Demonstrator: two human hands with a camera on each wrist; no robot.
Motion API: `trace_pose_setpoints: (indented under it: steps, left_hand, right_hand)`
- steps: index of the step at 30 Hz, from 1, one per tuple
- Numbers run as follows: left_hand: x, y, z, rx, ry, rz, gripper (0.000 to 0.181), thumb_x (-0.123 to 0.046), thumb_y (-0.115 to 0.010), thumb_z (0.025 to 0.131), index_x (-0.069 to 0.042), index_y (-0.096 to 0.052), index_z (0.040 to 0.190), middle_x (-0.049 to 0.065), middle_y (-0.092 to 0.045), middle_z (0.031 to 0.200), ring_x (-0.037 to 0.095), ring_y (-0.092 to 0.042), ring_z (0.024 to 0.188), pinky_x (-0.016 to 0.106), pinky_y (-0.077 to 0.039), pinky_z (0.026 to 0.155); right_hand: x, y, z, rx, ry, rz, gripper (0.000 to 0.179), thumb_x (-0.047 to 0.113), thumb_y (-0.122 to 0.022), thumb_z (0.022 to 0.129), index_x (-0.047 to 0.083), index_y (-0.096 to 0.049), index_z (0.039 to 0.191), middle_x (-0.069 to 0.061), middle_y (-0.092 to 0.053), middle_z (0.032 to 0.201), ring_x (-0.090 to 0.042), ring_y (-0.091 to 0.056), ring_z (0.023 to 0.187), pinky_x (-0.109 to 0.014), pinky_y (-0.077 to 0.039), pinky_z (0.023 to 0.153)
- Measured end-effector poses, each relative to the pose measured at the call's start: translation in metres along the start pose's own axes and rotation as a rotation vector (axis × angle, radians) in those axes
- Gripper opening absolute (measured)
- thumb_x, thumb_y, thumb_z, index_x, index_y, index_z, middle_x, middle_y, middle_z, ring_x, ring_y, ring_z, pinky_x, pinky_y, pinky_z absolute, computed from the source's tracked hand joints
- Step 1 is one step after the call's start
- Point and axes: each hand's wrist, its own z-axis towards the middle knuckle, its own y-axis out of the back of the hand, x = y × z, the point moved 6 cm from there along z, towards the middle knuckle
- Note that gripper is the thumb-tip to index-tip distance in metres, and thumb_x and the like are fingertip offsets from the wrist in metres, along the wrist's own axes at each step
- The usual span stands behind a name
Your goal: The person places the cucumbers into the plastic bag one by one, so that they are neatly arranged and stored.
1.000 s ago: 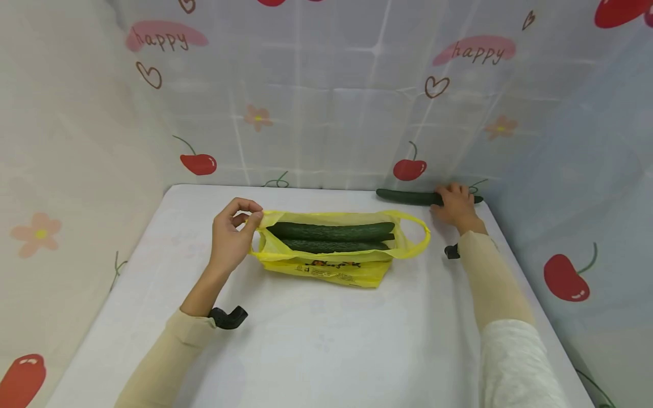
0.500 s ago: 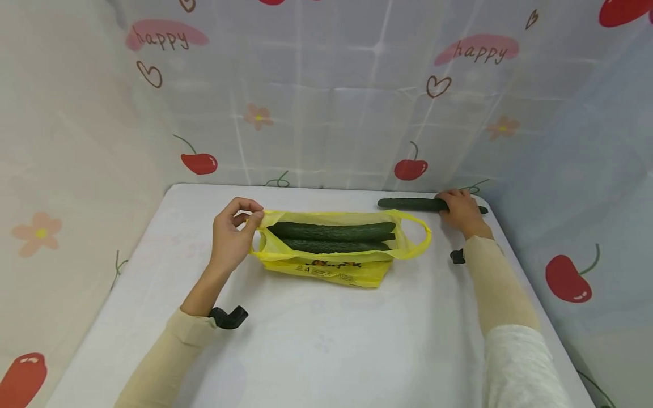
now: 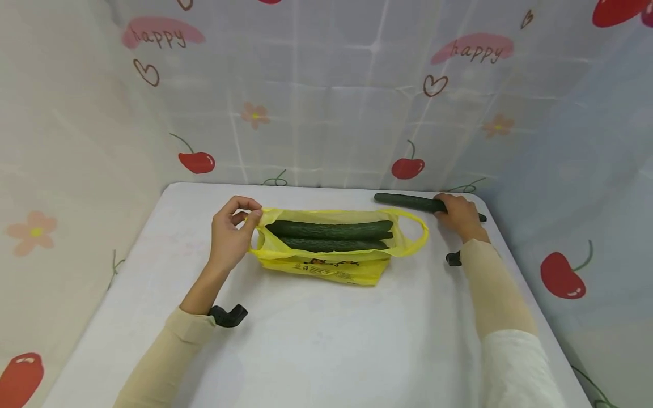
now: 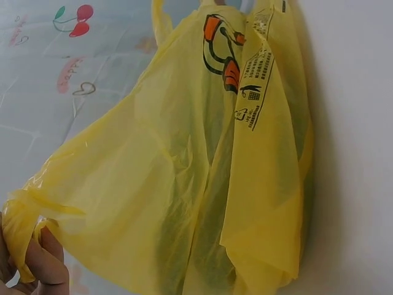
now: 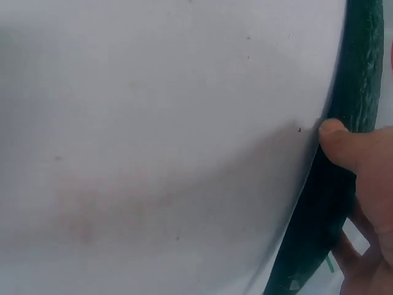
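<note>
A yellow plastic bag (image 3: 326, 271) lies on the table with its mouth spread, showing dark green cucumbers (image 3: 331, 229) side by side inside. My left hand (image 3: 229, 235) pinches the bag's left handle; in the left wrist view, curled fingers (image 4: 49, 264) hold the yellow plastic, pulled taut. At the back right, my right hand (image 3: 460, 217) grips another cucumber (image 3: 408, 201) near its right end. The right wrist view has the thumb (image 5: 344, 144) laid across that cucumber (image 5: 325, 203), with fingers round its far side. The bag's right handle (image 3: 420, 241) stands as a loop, untouched.
The white table (image 3: 326, 340) has its back edge against a curtain (image 3: 326, 102) printed with cherries and hearts. Similar printed cloth hangs at the left and right sides.
My right hand has drawn the cucumber slightly toward me from the back edge, and its right end now sits nearer than its left. The left hand and bag hold still.
</note>
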Motion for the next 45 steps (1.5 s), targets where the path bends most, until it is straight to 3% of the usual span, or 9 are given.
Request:
trace_pose_setpoints:
  steps: [5,11,26,37,45]
  left_hand:
    - [0.001,-0.002,-0.001,-0.002,0.002,-0.016,0.01,-0.009,-0.072,0.103,-0.001,-0.071,0.109,0.008,-0.066,0.106,0.017,-0.069,0.077,0.019,-0.055,0.081]
    - [0.001,-0.003,-0.001,-0.003,-0.008,-0.033,0.012,-0.008,-0.072,0.103,0.001,-0.07,0.109,0.011,-0.066,0.106,0.013,-0.068,0.077,0.018,-0.056,0.082]
    - [0.0,-0.004,0.002,-0.006,-0.011,-0.051,0.013,-0.01,-0.072,0.103,0.001,-0.071,0.11,0.008,-0.067,0.106,0.01,-0.068,0.075,0.018,-0.055,0.078]
    - [-0.003,-0.004,0.003,-0.02,-0.017,-0.056,0.013,-0.009,-0.071,0.103,0.002,-0.07,0.111,0.009,-0.066,0.105,0.011,-0.068,0.075,0.018,-0.056,0.081]
    - [-0.006,-0.007,0.004,-0.029,-0.014,-0.078,0.012,-0.005,-0.071,0.103,0.003,-0.07,0.111,-0.002,-0.067,0.102,0.016,-0.068,0.074,0.019,-0.053,0.076]
  right_hand:
    - [-0.002,-0.001,-0.009,-0.011,0.009,0.072,0.052,0.02,-0.069,0.105,0.008,-0.052,0.153,-0.028,-0.056,0.156,-0.054,-0.05,0.139,-0.078,-0.034,0.118]
    - [0.006,0.021,-0.032,-0.091,0.078,0.144,0.056,0.026,-0.067,0.106,0.007,-0.05,0.156,-0.028,-0.051,0.159,-0.054,-0.05,0.142,-0.076,-0.04,0.114]
    - [0.037,0.061,-0.082,-0.236,0.199,0.143,0.054,0.032,-0.07,0.106,0.009,-0.056,0.153,-0.025,-0.057,0.155,-0.05,-0.052,0.14,-0.075,-0.043,0.11]
    - [0.091,0.105,-0.122,-0.413,0.367,0.1,0.05,0.026,-0.081,0.098,0.012,-0.066,0.144,-0.018,-0.071,0.137,-0.041,-0.067,0.122,-0.065,-0.057,0.089]
    - [0.133,0.116,-0.14,-0.473,0.55,0.128,0.05,0.021,-0.087,0.092,0.014,-0.071,0.138,-0.014,-0.077,0.128,-0.037,-0.072,0.117,-0.057,-0.059,0.089]
